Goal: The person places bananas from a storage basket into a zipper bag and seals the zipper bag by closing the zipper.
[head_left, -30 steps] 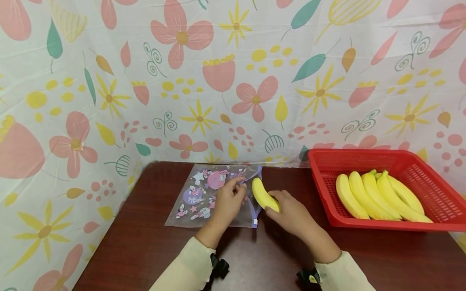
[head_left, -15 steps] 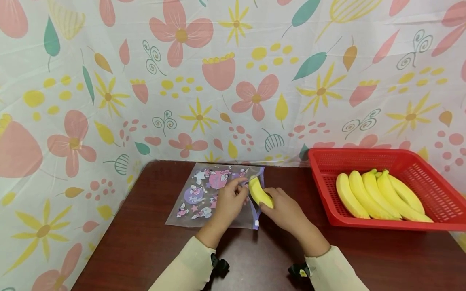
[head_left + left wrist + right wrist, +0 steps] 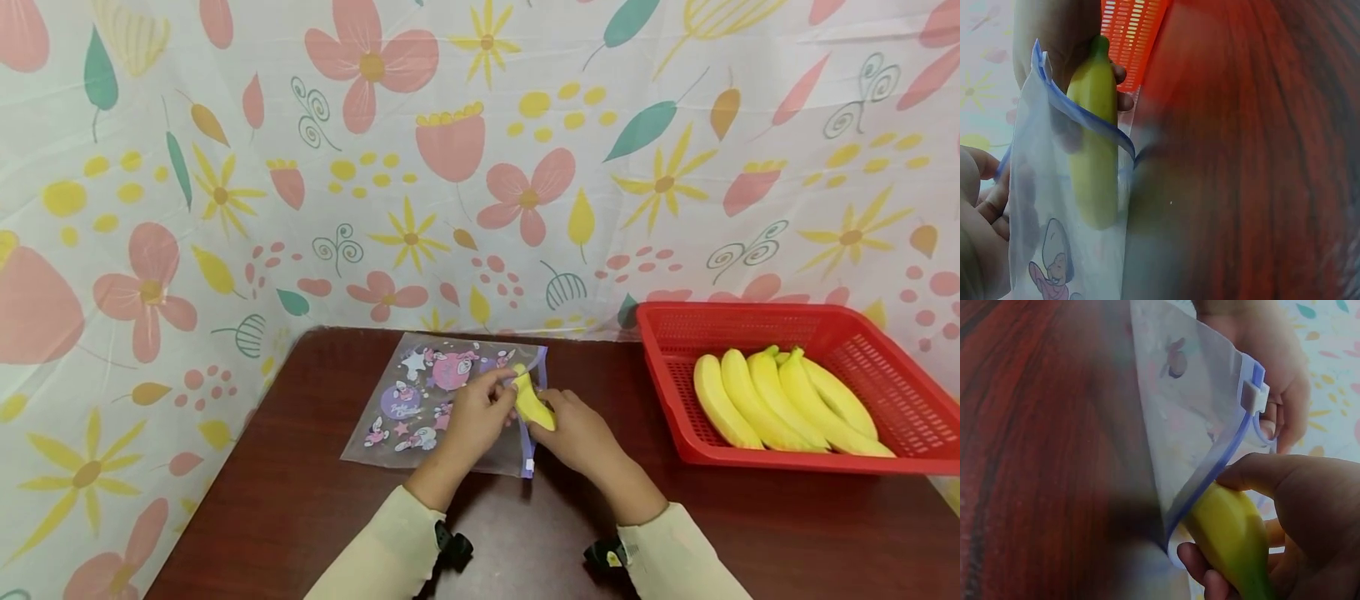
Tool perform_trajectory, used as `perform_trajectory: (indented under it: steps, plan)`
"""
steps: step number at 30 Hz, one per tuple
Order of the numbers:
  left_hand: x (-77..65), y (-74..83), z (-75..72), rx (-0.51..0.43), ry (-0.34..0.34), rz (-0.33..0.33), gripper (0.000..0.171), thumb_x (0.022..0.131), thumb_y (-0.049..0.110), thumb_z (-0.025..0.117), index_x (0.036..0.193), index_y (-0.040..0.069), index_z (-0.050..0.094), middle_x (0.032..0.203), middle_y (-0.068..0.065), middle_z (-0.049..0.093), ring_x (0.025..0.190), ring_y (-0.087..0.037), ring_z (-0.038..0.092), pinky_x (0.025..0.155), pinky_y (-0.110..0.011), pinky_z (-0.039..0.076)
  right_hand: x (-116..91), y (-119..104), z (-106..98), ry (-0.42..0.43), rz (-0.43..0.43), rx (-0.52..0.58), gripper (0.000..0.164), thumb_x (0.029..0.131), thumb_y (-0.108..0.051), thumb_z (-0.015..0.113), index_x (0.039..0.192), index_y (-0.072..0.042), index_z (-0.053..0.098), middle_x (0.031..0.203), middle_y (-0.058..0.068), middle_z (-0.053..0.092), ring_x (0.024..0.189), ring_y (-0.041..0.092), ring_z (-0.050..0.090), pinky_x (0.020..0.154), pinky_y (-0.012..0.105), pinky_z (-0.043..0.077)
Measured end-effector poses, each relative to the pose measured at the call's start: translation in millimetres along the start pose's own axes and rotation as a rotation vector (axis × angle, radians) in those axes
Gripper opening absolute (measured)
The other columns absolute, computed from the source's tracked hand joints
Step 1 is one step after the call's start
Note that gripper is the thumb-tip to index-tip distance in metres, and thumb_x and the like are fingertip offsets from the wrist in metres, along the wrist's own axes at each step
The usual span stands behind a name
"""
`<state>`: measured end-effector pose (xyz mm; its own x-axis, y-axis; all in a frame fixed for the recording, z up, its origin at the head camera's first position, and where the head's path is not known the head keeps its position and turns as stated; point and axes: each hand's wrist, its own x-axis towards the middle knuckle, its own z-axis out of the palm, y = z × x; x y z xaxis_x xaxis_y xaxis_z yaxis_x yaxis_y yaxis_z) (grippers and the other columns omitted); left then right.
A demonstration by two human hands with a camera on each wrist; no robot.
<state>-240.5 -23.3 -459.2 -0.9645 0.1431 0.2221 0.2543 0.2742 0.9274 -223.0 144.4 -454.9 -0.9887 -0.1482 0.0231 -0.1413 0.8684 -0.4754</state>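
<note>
A yellow banana (image 3: 534, 408) is held by my right hand (image 3: 576, 429), fingers and thumb round its green-tipped end. Its other end is inside the mouth of a clear zip bag (image 3: 1066, 187) printed with pink and purple cartoon figures. In the left wrist view, the banana shows through the plastic below the purple zip edge. My left hand (image 3: 480, 408) pinches the upper side of that mouth, holding it apart from the lower side. A white slider (image 3: 1254, 397) sits on the zip strip at the near corner in the right wrist view.
At the right stands a red plastic basket (image 3: 675, 433) with several more bananas (image 3: 772, 400) in it. The dark wooden table (image 3: 300, 517) meets a flower-patterned cloth (image 3: 525, 200) at the back and left.
My right hand has moved left with the banana, from just outside the bag's mouth to partly inside it. The left hand has stayed at the opening, shifting only slightly.
</note>
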Motion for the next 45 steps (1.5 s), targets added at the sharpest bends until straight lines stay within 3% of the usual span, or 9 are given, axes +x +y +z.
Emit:
perform_trajectory:
  steps: [12, 19, 24, 27, 33, 38, 42, 45]
  plan:
    - [0.5, -4.3, 4.0, 0.007, -0.037, 0.0, 0.027, 0.095, 0.021, 0.058, 0.119, 0.01, 0.066, 0.066, -0.005, 0.064, 0.054, -0.023, 0.064, 0.048, -0.026, 0.051, 0.7, 8.6, 4.4, -0.017, -0.043, 0.091, 0.05, 0.081, -0.028, 0.076, 0.122, -0.003, 0.061, 0.103, 0.011, 0.06, 0.081, 0.017, 0.055, 0.074, 0.033, 0.05]
    - [-0.1, -4.7, 4.9, 0.019, -0.047, -0.012, 0.029, 0.095, 0.02, 0.058, 0.121, 0.01, 0.065, 0.066, -0.005, 0.065, 0.057, -0.029, 0.065, 0.048, -0.025, 0.052, 1.5, 10.1, 1.3, -0.073, -0.05, 0.247, 0.041, 0.083, -0.02, 0.074, 0.12, -0.005, 0.062, 0.11, 0.012, 0.06, 0.093, 0.019, 0.063, 0.08, 0.035, 0.055]
    - [-0.1, -4.2, 4.2, 0.034, -0.054, -0.007, 0.029, 0.095, 0.019, 0.057, 0.121, 0.009, 0.064, 0.067, -0.005, 0.065, 0.054, -0.019, 0.063, 0.05, -0.025, 0.053, 0.8, 9.1, 0.5, -0.173, -0.042, 0.413, 0.042, 0.087, -0.017, 0.068, 0.127, -0.008, 0.06, 0.124, 0.013, 0.059, 0.103, 0.025, 0.067, 0.076, 0.033, 0.059]
    - [0.1, -3.5, 3.9, 0.042, -0.051, -0.002, 0.029, 0.095, 0.019, 0.057, 0.121, 0.01, 0.064, 0.066, -0.004, 0.065, 0.053, -0.012, 0.061, 0.049, -0.026, 0.052, -0.1, 9.0, 0.4, -0.224, -0.052, 0.468, 0.045, 0.089, -0.016, 0.064, 0.133, -0.01, 0.056, 0.129, 0.013, 0.06, 0.1, 0.023, 0.068, 0.071, 0.033, 0.058]
    - [0.5, -2.3, 4.1, 0.026, -0.046, 0.011, 0.027, 0.095, 0.017, 0.057, 0.12, 0.011, 0.065, 0.066, -0.004, 0.065, 0.052, -0.014, 0.061, 0.047, -0.026, 0.051, -1.0, 11.2, 1.5, -0.262, -0.089, 0.508, 0.04, 0.095, -0.017, 0.054, 0.135, -0.013, 0.055, 0.111, 0.011, 0.066, 0.069, 0.022, 0.063, 0.059, 0.037, 0.055]
    - [0.4, -2.3, 4.1, 0.028, -0.039, 0.019, 0.027, 0.095, 0.018, 0.057, 0.12, 0.014, 0.066, 0.065, -0.004, 0.065, 0.051, -0.013, 0.06, 0.044, -0.025, 0.049, -1.4, 12.1, 3.5, -0.268, -0.097, 0.515, 0.04, 0.097, -0.017, 0.052, 0.136, -0.014, 0.054, 0.097, 0.009, 0.067, 0.057, 0.024, 0.059, 0.054, 0.034, 0.052]
    - [0.3, -2.2, 4.2, 0.028, -0.034, 0.02, 0.026, 0.095, 0.019, 0.057, 0.12, 0.015, 0.066, 0.065, -0.004, 0.064, 0.051, -0.013, 0.06, 0.043, -0.025, 0.048, -1.6, 12.7, 5.6, -0.264, -0.124, 0.492, 0.041, 0.097, -0.016, 0.05, 0.137, -0.012, 0.053, 0.098, 0.01, 0.066, 0.057, 0.022, 0.057, 0.053, 0.031, 0.05]
    - [0.1, -2.0, 4.5, 0.035, -0.028, 0.022, 0.026, 0.095, 0.019, 0.057, 0.119, 0.015, 0.066, 0.065, -0.004, 0.064, 0.052, -0.015, 0.061, 0.044, -0.026, 0.049, -0.6, 14.2, 8.7, -0.238, -0.17, 0.45, 0.039, 0.097, -0.012, 0.048, 0.135, -0.013, 0.056, 0.115, 0.009, 0.065, 0.079, 0.019, 0.062, 0.07, 0.031, 0.052]
